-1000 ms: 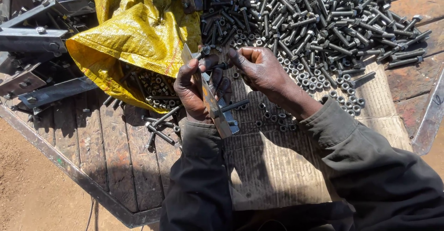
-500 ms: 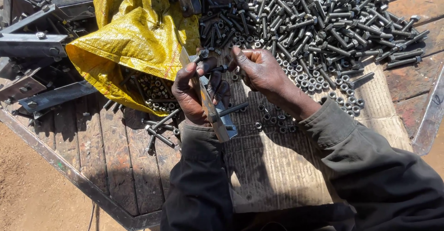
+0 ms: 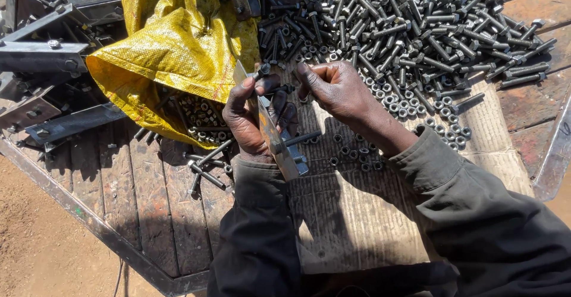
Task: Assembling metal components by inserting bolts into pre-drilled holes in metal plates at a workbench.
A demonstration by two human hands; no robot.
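Wooden bench, planks weathered, woven mat over the middle. Big pile of bolts top right, loose nuts along its near edge. Yellow sack top left, more bolts spilling from its mouth. Steel brackets stacked far left. Left hand clamped on a flat metal bracket, held up above the mat, bolt through it. Right hand just beside, fingertips pinched together near the bracket's top; contents too small to tell.
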